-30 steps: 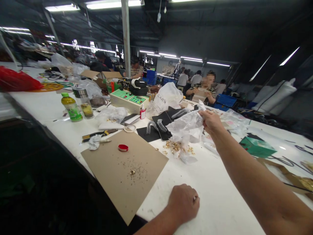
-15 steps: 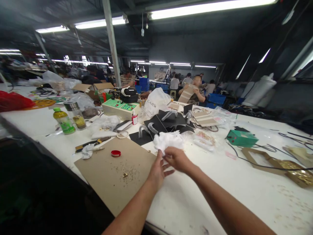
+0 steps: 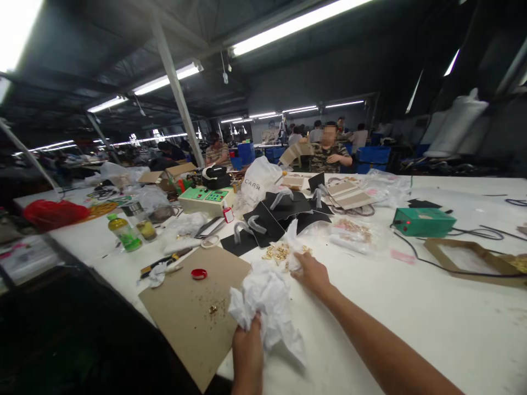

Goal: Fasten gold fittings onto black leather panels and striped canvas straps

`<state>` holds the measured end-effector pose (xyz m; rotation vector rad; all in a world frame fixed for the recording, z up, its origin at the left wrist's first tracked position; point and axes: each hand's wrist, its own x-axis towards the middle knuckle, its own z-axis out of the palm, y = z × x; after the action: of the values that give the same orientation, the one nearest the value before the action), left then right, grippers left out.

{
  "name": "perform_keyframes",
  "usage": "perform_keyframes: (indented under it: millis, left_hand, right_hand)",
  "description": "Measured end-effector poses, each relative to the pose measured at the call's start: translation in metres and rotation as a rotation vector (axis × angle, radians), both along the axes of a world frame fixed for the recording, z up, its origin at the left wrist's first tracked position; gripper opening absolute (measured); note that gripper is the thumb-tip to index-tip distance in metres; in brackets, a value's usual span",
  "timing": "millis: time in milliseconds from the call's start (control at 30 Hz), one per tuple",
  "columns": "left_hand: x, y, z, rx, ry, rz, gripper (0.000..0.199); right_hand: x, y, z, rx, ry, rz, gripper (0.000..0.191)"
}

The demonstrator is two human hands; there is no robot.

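My left hand [image 3: 247,351] grips a sheet of crumpled white tissue paper [image 3: 267,302], thumb on top, at the right edge of the brown board [image 3: 185,307]. Farther forward, my right hand [image 3: 310,271] has its fingers drawn together beside a small heap of gold metal pieces [image 3: 280,252]. A white strip of paper or plastic [image 3: 292,236] stands up by those fingertips; what they pinch, if anything, is hidden. On the board lie a red ring-shaped item [image 3: 198,274], a small gold piece [image 3: 212,310] and scattered tiny bits.
Black sheets [image 3: 263,225] with grey strips lie behind the gold heap. A green box [image 3: 424,221] with a cable sits to the right, near a cardboard tray [image 3: 461,263]. Bottles [image 3: 124,233] and a control unit [image 3: 206,200] stand left. A co-worker [image 3: 329,151] sits across the table.
Both hands were together at the white paper bundle. Now they are apart: the left has drawn the paper nearer, the right stays forward, and the gold heap shows.
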<state>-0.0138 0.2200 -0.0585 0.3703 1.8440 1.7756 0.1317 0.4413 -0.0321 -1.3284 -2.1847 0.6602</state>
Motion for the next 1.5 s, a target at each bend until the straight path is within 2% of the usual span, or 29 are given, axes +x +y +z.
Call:
perform_keyframes:
  millis: [67, 167, 367, 500, 667, 800, 1033, 1167, 1267, 1367, 1433, 1500]
  left_hand:
    - [0.003, -0.006, -0.014, 0.001, 0.090, -0.044, 0.046]
    - [0.010, -0.009, -0.020, 0.010, 0.106, -0.088, 0.054]
    - [0.023, -0.006, 0.004, 0.020, 0.054, -0.028, 0.049]
    - [0.027, -0.009, 0.016, 0.020, 0.021, -0.038, 0.050]
    - [0.025, -0.010, 0.017, 0.045, 0.033, -0.051, 0.053]
    - [0.021, -0.009, 0.013, 0.090, -0.001, -0.058, 0.057]
    - [0.019, -0.015, 0.022, 0.085, -0.051, -0.101, 0.055]
    - [0.015, -0.014, 0.017, 0.103, -0.068, -0.074, 0.056]
    - [0.013, -0.012, 0.013, 0.103, -0.060, -0.062, 0.050]
    - [0.010, -0.011, 0.011, 0.107, -0.062, -0.055, 0.043]
    - [0.008, -0.010, 0.012, 0.083, -0.093, -0.054, 0.041]
    - [0.005, -0.008, 0.013, 0.059, -0.175, -0.070, 0.044]
  right_hand:
    - [-0.004, 0.011, -0.008, -0.024, 0.008, 0.002, 0.044]
    - [-0.008, 0.031, -0.003, -0.047, 0.029, 0.008, 0.031]
    - [-0.010, 0.076, 0.044, -0.036, 0.130, 0.037, 0.028]
    - [-0.012, 0.086, 0.075, -0.002, 0.220, 0.030, 0.028]
    - [-0.016, 0.081, 0.099, 0.060, 0.251, 0.007, 0.029]
    - [-0.021, 0.077, 0.111, 0.135, 0.323, -0.021, 0.038]
    - [-0.031, 0.084, 0.136, 0.214, 0.434, -0.072, 0.044]
    - [-0.036, 0.081, 0.154, 0.254, 0.498, -0.073, 0.049]
    - [-0.036, 0.070, 0.163, 0.305, 0.524, -0.063, 0.050]
    - [-0.034, 0.055, 0.167, 0.309, 0.517, 0.025, 0.047]
    - [-0.034, 0.039, 0.165, 0.305, 0.527, 0.066, 0.046]
    - [-0.037, 0.011, 0.157, 0.288, 0.538, 0.115, 0.046]
